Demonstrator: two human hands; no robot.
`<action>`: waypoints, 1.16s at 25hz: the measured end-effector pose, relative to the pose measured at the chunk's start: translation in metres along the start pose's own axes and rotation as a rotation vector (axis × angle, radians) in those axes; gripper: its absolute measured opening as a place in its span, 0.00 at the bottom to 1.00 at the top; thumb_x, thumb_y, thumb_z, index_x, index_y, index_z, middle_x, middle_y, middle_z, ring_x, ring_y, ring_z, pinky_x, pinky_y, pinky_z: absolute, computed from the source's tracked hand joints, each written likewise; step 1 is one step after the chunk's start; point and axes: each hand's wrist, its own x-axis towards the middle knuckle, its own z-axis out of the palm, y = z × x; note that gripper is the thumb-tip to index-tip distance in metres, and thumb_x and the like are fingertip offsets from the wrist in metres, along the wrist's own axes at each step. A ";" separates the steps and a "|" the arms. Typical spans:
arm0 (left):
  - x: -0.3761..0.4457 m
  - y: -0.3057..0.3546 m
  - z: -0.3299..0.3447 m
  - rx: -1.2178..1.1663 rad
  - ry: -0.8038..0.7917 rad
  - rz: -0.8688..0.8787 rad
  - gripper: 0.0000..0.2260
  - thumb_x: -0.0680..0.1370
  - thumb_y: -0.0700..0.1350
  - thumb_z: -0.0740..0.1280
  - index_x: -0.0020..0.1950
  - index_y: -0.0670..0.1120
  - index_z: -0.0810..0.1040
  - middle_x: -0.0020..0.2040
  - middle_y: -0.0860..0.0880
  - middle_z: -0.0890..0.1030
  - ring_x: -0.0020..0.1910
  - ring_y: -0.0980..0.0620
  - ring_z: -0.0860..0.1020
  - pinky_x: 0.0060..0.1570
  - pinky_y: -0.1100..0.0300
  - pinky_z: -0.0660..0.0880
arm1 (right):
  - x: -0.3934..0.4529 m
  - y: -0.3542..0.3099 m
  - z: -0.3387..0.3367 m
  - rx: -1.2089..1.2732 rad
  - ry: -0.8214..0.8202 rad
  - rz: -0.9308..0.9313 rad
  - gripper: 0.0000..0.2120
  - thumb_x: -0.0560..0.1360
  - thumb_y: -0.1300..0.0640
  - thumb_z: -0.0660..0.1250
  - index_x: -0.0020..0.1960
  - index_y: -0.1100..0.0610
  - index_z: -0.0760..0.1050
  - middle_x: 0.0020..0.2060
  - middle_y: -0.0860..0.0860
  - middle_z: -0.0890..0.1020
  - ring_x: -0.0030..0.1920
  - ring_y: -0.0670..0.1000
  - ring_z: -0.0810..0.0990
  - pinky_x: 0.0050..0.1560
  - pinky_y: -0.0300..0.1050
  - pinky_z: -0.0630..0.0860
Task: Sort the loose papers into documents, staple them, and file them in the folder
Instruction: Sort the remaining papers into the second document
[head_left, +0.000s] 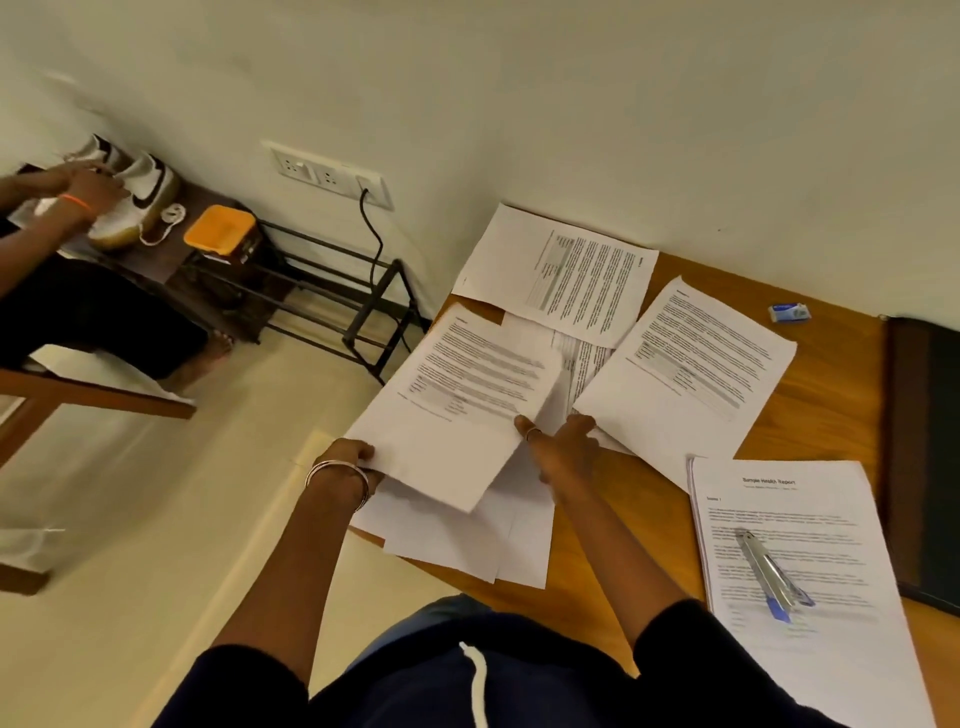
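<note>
Sorting step, in my read: no stapling at this pile yet. My left hand (358, 460) pinches the near-left corner of a printed sheet (467, 395), fingers closed on its edge, lifting it off a loose stack (467, 540) at the near-left table (831, 374) edge. My right hand (563, 447) lies on the sheet's right edge, thumb on top; the other fingers run under the paper, so I cannot tell whether they grip or just steady it. Both forearms reach forward from dark sleeves, left wrist bent inward, bangles on it.

Two more pages lie far: one far page (561, 270) by the wall, one right page (685, 364) beside it, another sheet partly under them. A titled report (789, 551) sits near right with the stapler (769, 577) resting on it. The dark folder (924, 457) lies at the right edge, closed as far as I can see. A small blue box (788, 312) sits far right, well apart from the papers.

Next move likely calls for reading the lifted sheet's heading and laying it on its matching pile, squared up. Text is too blurred to tell which.
</note>
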 end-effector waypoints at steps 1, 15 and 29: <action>-0.001 0.000 -0.001 -0.053 -0.016 0.013 0.06 0.75 0.29 0.57 0.45 0.37 0.70 0.47 0.42 0.72 0.36 0.44 0.72 0.47 0.51 0.74 | -0.002 -0.002 0.003 0.181 -0.080 0.070 0.38 0.70 0.45 0.74 0.70 0.53 0.57 0.60 0.53 0.72 0.54 0.57 0.76 0.50 0.57 0.81; -0.007 -0.054 0.018 0.664 -0.344 0.328 0.15 0.72 0.36 0.70 0.58 0.45 0.78 0.48 0.44 0.82 0.46 0.44 0.81 0.47 0.49 0.80 | 0.017 0.041 -0.069 -0.114 0.132 -0.108 0.16 0.80 0.61 0.59 0.68 0.60 0.68 0.60 0.58 0.78 0.57 0.59 0.78 0.52 0.48 0.76; 0.005 -0.059 0.032 0.858 -0.073 0.665 0.12 0.72 0.37 0.71 0.55 0.42 0.79 0.43 0.44 0.80 0.40 0.46 0.78 0.47 0.49 0.79 | 0.044 0.027 -0.125 0.086 0.488 -0.244 0.12 0.78 0.63 0.62 0.61 0.61 0.74 0.56 0.61 0.80 0.56 0.61 0.79 0.55 0.51 0.75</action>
